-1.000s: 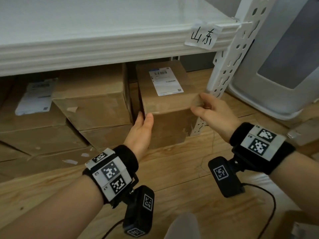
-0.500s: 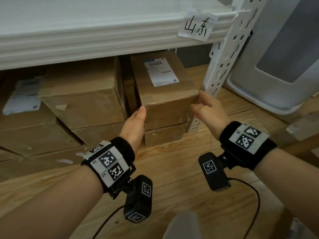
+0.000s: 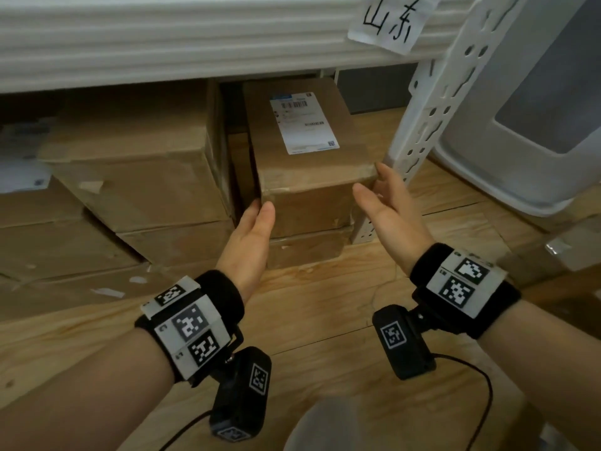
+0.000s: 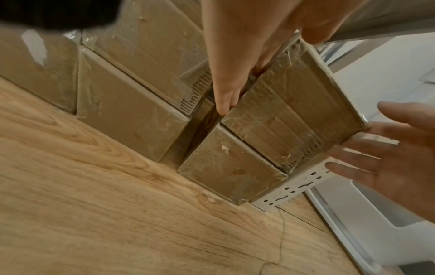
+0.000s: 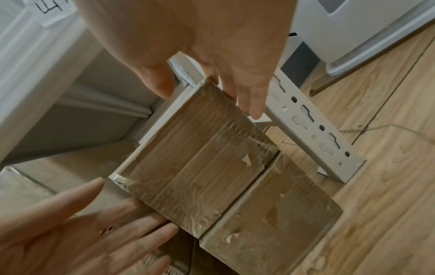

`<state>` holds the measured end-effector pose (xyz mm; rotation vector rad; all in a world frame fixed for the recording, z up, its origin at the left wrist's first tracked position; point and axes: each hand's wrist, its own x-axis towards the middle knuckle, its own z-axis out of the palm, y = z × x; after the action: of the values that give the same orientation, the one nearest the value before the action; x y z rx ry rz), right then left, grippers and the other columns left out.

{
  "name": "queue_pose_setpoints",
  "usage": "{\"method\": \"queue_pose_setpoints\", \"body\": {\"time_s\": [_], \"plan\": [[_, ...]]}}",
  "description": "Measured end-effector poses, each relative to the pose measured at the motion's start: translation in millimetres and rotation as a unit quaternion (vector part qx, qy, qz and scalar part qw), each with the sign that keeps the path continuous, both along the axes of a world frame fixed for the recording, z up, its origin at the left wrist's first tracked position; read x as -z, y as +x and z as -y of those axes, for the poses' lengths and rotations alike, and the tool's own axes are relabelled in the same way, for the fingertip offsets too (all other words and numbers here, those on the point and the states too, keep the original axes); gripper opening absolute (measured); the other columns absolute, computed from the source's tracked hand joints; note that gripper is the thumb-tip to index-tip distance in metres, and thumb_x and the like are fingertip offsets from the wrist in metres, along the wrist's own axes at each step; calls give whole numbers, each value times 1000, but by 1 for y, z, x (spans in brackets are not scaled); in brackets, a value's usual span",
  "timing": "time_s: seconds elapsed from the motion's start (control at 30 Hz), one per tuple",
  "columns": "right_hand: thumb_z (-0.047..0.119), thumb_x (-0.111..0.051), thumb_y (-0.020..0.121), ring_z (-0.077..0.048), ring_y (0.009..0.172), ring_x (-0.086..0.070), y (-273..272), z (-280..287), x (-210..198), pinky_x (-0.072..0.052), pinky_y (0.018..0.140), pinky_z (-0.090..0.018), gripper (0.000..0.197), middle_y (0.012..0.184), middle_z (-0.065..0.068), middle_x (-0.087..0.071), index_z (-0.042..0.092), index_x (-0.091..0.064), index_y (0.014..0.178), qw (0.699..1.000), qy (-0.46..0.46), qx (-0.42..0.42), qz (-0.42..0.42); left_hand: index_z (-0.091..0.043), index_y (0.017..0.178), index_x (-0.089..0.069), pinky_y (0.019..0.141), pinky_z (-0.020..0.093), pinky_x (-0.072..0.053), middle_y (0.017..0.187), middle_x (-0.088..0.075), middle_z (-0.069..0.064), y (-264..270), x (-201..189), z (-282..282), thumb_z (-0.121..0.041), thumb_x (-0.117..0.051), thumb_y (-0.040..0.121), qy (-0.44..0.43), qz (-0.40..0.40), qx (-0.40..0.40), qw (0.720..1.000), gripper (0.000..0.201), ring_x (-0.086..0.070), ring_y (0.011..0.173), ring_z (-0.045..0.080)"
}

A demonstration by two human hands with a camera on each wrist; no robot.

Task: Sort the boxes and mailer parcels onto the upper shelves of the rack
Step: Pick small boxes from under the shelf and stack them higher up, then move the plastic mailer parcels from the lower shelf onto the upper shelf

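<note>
Between flat palms, taped cardboard box (image 3: 305, 177)

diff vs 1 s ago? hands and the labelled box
The right hand let go of the labelled box, its fingers now straight beside the front right corner. The left hand stayed flat against the box's left side. The box sits on the lower box as before; neighbouring boxes unchanged.
</note>
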<state>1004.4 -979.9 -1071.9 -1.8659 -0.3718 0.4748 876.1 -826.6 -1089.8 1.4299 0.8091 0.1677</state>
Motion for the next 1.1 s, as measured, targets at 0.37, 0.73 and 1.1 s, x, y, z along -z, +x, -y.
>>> {"method": "queue_pose_setpoints", "body": {"time_s": [0.37,0.73,1.1], "plan": [[23,-54,97,-23,137,-32,-28,16,-78,-25,106,-25,59,148,-8,-35,14,-27,148,962,-245,-93,77,-20,147,-32,103,25,-34,149,-40,2,-44,-63,-8,-39,-53,95,105,-259,227,933,59,-41,133,20],[21,-48,98,-23,128,-44,-92,6,-307,-37,106,-32,41,141,-4,-43,16,-45,138,867,-338,-337,144,-18,136,-49,100,26,-43,133,-56,1,-108,-297,-16,-23,-50,98,242,-247,348,871,39,-55,117,15],[20,-45,98,-19,133,-39,-128,-21,-617,-35,109,-33,39,146,-3,-40,13,-48,137,814,-311,-402,281,-23,132,-53,93,19,-42,129,-57,-6,-153,-614,-63,-31,-50,97,346,-176,334,859,36,-56,111,5]]}}
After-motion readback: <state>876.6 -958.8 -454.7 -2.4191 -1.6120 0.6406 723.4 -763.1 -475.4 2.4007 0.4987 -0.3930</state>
